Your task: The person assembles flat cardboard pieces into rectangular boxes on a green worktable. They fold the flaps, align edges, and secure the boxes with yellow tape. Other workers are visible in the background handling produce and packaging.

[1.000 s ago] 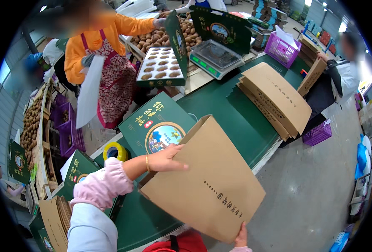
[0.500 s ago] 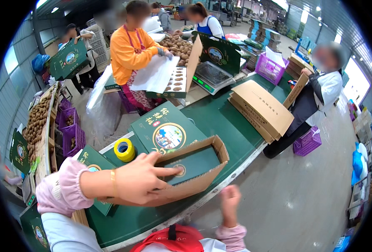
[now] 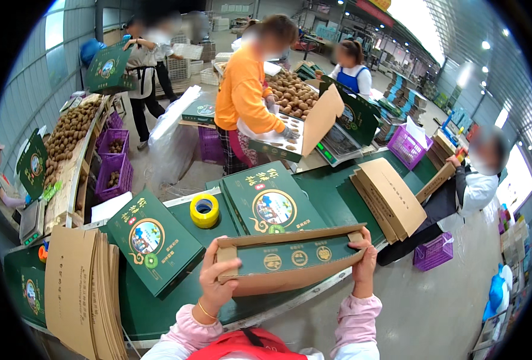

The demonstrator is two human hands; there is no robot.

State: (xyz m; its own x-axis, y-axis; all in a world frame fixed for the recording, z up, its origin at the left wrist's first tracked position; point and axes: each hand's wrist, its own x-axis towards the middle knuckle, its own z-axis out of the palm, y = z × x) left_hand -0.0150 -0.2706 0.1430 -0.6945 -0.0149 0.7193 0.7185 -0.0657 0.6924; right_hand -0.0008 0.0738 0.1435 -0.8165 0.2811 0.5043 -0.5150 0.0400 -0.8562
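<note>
Both my hands hold a brown cardboard carton [image 3: 296, 277] at the near edge of the green table, tilted so its long open side shows. My left hand [image 3: 218, 279] wraps its left end, and my right hand [image 3: 365, 263] grips its right end, thumb over the rim. Inside lies a green box [image 3: 311, 255] with round gold marks on its side. Just beyond the carton lies a green gift box [image 3: 269, 201] with a round picture on its lid. Another green gift box [image 3: 155, 240] sits left of my left hand. Yellow tape rolls [image 3: 204, 211] lie between these two.
Folded brown cartons stand at the left [image 3: 83, 294], and more cartons [image 3: 389, 198] lie at the right. Across the table a person in orange [image 3: 248, 90] reaches into an open box beside a scale [image 3: 344, 141]. Another person [image 3: 479, 174] stands at the right by a purple crate [image 3: 410, 147].
My left hand has moved from the box inside to the carton's left end. My right hand has come up onto its right end. The carton is now tilted, and the view has shifted.
</note>
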